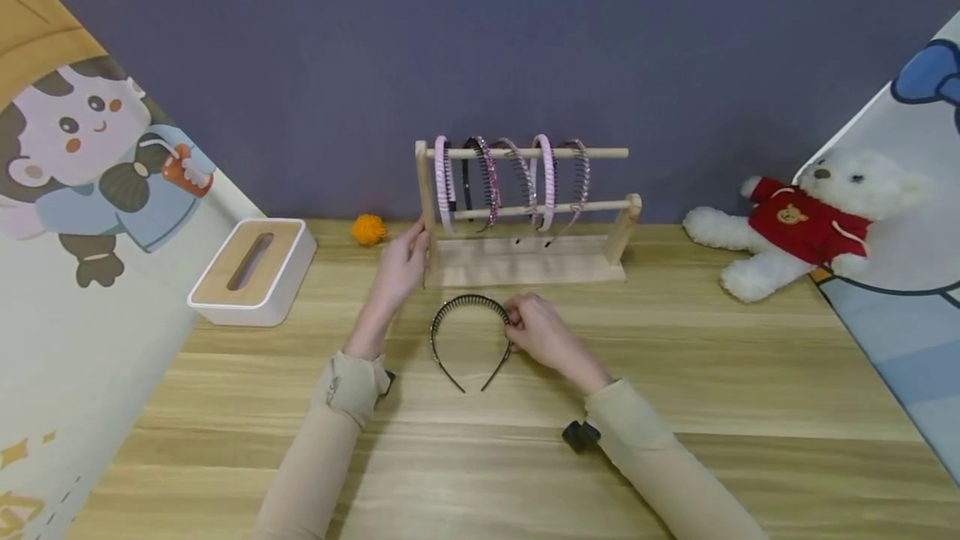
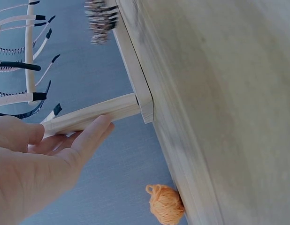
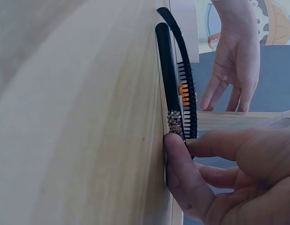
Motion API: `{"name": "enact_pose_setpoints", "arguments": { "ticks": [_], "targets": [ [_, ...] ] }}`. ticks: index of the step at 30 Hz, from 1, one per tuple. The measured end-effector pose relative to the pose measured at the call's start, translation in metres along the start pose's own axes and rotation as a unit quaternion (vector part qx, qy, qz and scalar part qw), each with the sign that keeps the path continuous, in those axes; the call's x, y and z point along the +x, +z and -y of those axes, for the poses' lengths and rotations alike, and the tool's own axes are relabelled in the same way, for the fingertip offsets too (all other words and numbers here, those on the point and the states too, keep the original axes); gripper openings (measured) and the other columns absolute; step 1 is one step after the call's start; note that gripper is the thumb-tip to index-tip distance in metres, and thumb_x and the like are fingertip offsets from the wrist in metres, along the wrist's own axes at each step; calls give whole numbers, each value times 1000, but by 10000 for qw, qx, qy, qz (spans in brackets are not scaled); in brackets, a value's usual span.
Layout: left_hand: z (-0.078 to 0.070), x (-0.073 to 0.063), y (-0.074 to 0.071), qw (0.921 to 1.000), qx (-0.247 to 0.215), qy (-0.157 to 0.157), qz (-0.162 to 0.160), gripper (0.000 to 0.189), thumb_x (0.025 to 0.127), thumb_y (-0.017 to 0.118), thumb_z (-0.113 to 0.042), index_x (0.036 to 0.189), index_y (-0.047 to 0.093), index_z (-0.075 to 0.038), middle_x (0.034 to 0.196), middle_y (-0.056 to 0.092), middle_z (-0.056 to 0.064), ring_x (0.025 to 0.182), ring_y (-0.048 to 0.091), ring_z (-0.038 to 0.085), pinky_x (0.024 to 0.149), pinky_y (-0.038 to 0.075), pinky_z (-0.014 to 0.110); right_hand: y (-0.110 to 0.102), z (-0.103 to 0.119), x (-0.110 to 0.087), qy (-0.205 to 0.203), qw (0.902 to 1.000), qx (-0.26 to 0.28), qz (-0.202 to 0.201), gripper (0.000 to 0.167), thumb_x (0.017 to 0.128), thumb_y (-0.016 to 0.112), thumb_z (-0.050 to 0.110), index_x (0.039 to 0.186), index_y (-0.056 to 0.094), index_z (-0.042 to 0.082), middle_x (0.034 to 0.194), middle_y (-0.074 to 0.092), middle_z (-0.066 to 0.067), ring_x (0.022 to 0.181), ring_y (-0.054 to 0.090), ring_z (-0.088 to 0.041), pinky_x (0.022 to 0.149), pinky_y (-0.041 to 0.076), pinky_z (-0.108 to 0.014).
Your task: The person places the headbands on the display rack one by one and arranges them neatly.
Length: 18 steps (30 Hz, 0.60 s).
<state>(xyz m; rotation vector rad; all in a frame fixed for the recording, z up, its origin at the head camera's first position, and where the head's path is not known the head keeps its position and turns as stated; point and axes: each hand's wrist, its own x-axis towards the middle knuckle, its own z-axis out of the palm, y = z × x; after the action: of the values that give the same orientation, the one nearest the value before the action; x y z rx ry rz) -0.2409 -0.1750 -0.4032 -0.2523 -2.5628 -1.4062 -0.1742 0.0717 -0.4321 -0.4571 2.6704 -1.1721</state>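
Observation:
My right hand (image 1: pixel 542 330) pinches the right side of a black toothed headband (image 1: pixel 470 299) between thumb and fingers. In the right wrist view, glittery beads show on the headband (image 3: pixel 170 70) beside the thumb, and its ends point away from that hand, close over the table. My left hand (image 1: pixel 401 267) holds the left post of a wooden headband rack (image 1: pixel 531 272), the fingers along the post (image 2: pixel 88 112) in the left wrist view. Several headbands hang on the rack's bars, among them a pink one (image 1: pixel 442 190) near the left post and a glittery magenta one (image 1: pixel 492 182).
An orange yarn ball (image 1: pixel 368 230) sits left of the rack by the wall. A white tissue box (image 1: pixel 288 282) with a wooden lid stands farther left. At the right, a white teddy bear (image 1: pixel 795 223) in a red hoodie leans against the side panel.

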Motion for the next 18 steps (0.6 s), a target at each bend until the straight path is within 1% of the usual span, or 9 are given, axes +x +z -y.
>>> {"name": "enact_pose_setpoints", "arguments": {
  "ticks": [2,3,5,9,14,16,18],
  "targets": [
    [0,0,0,10000,-7,10,13,44,116,48,-13,157,48,2,140,64,29,100,72,40,96,62,53,1,0,0,10,10000,38,-24,33,96,67,-11,129,64,-16,96,56,-12,71,64,-16,61,63,-20],
    [0,0,0,10000,-15,16,23,44,116,48,-13,157,48,2,139,65,29,98,72,40,94,63,53,1,-1,-1,23,10000,70,-39,33,96,67,-12,129,64,-15,97,56,-13,74,64,-17,61,63,-20],
    [0,0,0,10000,5,33,27,44,116,48,-13,157,48,2,140,64,29,99,72,40,95,62,53,2,-1,-1,31,9999,146,-44,33,96,68,-12,128,64,-15,99,57,-14,80,63,-20,61,63,-20],
    [0,-1,0,10000,-30,12,39,45,116,48,-13,158,48,2,140,64,29,97,73,40,92,63,53,-1,0,-3,64,9991,426,-25,35,95,68,-14,129,62,-15,106,62,-19,86,67,-24,61,65,-22],
    [0,-1,-1,9999,-144,-45,73,45,116,47,-13,159,47,1,136,66,30,94,74,42,83,66,51,-11,0,-6,35,9978,663,-73,38,94,65,-16,131,59,-16,112,68,-26,90,73,-33,64,67,-27],
    [-1,-2,-1,9998,-188,-47,96,45,116,47,-13,159,46,1,137,66,30,96,74,43,83,66,51,-17,0,-7,7,9975,696,-134,38,94,64,-15,132,59,-16,113,69,-27,93,74,-35,67,68,-30],
    [-1,-2,-1,9997,-215,-47,122,45,116,47,-13,159,45,1,141,63,30,100,74,43,86,67,51,-24,0,-9,19,9971,740,-185,38,96,64,-13,133,58,-15,112,70,-28,95,74,-36,70,69,-33]
  ]
}}
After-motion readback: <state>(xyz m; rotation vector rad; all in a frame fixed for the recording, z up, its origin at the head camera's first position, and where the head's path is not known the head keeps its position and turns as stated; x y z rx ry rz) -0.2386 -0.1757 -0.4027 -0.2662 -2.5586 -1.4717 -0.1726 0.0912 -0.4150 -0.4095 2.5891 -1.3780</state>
